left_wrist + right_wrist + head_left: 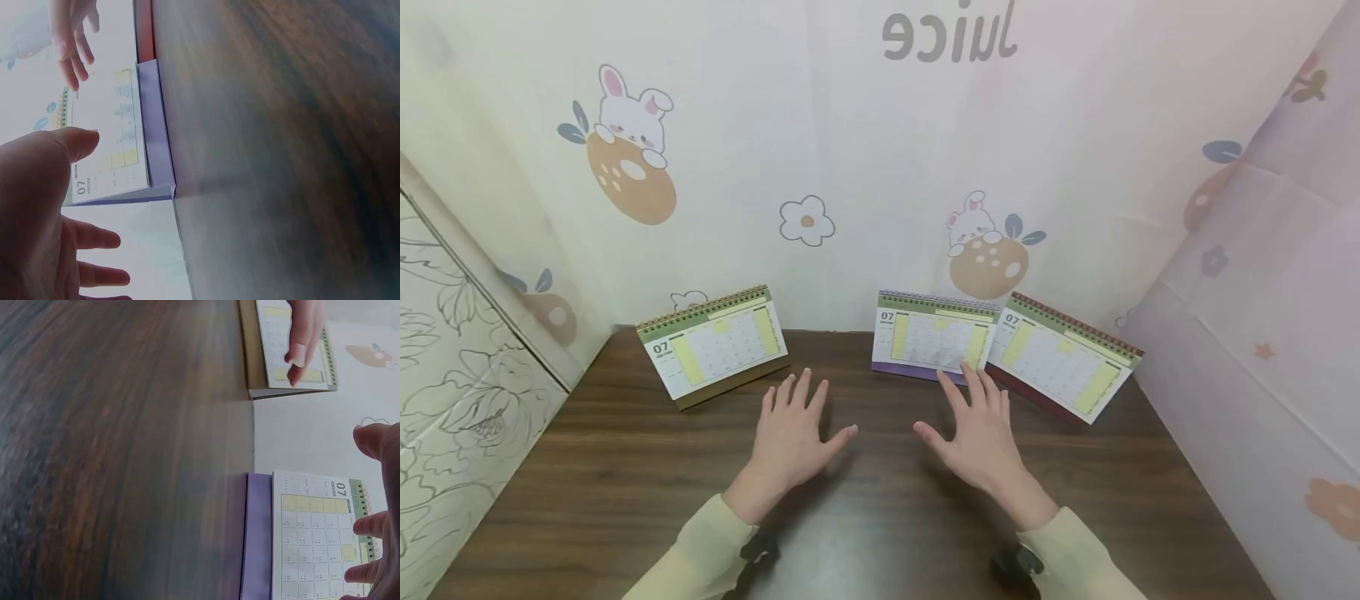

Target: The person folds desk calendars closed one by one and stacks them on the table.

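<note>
Gripping nothing, your left hand and right hand are hovering spread-fingered above the table, near three calendars standing tilted, probably for easy reading.

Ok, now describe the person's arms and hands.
The left sleeve and right sleeve are plain pale cream. A small black device shows by the left sleeve, another by the right; details are unclear. The left hand and right hand wear no visible gloves or rings.

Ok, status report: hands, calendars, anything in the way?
Left hand, right hand: spread, holding nothing. Brown-based calendar apart, left. Purple-based calendar beyond right hand. Possible snag: red-based calendar, close at its right edge.
</note>
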The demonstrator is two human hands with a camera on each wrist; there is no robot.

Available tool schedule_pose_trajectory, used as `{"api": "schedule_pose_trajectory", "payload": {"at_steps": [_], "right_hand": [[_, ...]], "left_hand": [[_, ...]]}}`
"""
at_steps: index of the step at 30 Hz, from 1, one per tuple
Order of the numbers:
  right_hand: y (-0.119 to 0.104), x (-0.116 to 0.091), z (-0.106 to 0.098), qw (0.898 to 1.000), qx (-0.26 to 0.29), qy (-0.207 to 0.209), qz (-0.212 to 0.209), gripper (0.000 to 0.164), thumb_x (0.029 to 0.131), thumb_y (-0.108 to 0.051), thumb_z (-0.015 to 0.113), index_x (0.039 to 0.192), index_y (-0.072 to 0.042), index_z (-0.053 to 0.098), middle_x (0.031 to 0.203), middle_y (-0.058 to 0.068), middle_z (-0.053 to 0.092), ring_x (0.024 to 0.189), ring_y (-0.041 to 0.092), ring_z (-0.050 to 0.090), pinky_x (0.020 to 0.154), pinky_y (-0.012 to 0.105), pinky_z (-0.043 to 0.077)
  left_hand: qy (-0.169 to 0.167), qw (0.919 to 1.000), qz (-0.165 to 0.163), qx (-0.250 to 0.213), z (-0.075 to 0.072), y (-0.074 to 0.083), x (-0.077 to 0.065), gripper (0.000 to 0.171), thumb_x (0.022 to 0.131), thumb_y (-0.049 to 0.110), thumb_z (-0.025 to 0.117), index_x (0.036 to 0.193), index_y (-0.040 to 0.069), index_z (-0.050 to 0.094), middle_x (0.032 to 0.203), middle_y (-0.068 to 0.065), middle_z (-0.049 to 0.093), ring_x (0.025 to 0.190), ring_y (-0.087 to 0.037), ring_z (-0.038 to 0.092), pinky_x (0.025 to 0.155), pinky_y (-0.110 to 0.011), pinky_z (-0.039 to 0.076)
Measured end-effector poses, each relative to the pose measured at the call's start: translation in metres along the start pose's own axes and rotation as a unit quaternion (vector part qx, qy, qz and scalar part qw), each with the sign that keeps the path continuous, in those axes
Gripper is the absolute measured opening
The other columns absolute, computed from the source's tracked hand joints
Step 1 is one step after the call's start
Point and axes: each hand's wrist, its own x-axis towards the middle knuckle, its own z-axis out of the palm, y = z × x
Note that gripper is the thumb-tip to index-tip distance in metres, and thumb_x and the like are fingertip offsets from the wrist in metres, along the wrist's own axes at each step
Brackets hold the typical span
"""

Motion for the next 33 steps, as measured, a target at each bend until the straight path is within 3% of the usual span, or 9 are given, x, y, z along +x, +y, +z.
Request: {"api": "schedule_pose_trajectory", "payload": {"at_steps": [6, 15, 24, 33], "right_hand": [[0.0, 0.002, -0.001, 0.999, 0.033, 0.004, 0.01, 0.078, 0.088, -0.064, 0.062, 0.147, -0.014, 0.048, 0.156, 0.019, 0.03, 0.139, 0.045, 0.025, 0.108, 0.067, 0.022], [-0.008, 0.004, -0.002, 0.998, 0.064, 0.001, 0.028, 0.071, 0.091, -0.059, 0.062, 0.144, -0.012, 0.051, 0.154, 0.018, 0.033, 0.138, 0.042, 0.028, 0.102, 0.062, 0.038], [-0.026, 0.011, 0.005, 0.994, 0.1, -0.011, 0.033, 0.062, 0.091, -0.042, 0.07, 0.143, -0.013, 0.053, 0.152, 0.019, 0.038, 0.137, 0.041, 0.03, 0.103, 0.061, 0.038], [-0.038, 0.02, 0.011, 0.993, 0.115, -0.025, 0.021, 0.06, 0.091, -0.041, 0.069, 0.142, -0.013, 0.054, 0.151, 0.017, 0.039, 0.138, 0.04, 0.032, 0.106, 0.058, 0.036]], "left_hand": [[0.019, 0.9996, -0.003, -0.02, -0.003, -0.007, 0.001, 0.083, 0.088, 0.072, 0.052, 0.142, 0.009, 0.054, 0.15, -0.02, 0.044, 0.133, -0.041, 0.042, 0.108, -0.058, 0.032], [0.031, 0.9983, -0.019, -0.045, -0.012, -0.018, -0.001, 0.076, 0.09, 0.066, 0.056, 0.139, 0.008, 0.057, 0.142, -0.019, 0.052, 0.127, -0.041, 0.048, 0.105, -0.056, 0.037], [0.041, 0.9958, -0.037, -0.073, -0.016, -0.032, -0.004, 0.071, 0.095, 0.063, 0.051, 0.138, 0.006, 0.058, 0.137, -0.018, 0.057, 0.124, -0.04, 0.052, 0.101, -0.055, 0.041], [0.054, 0.9913, -0.07, -0.097, -0.029, -0.056, -0.01, 0.07, 0.099, 0.06, 0.047, 0.138, 0.003, 0.056, 0.137, -0.021, 0.057, 0.123, -0.043, 0.052, 0.099, -0.058, 0.042]]}}
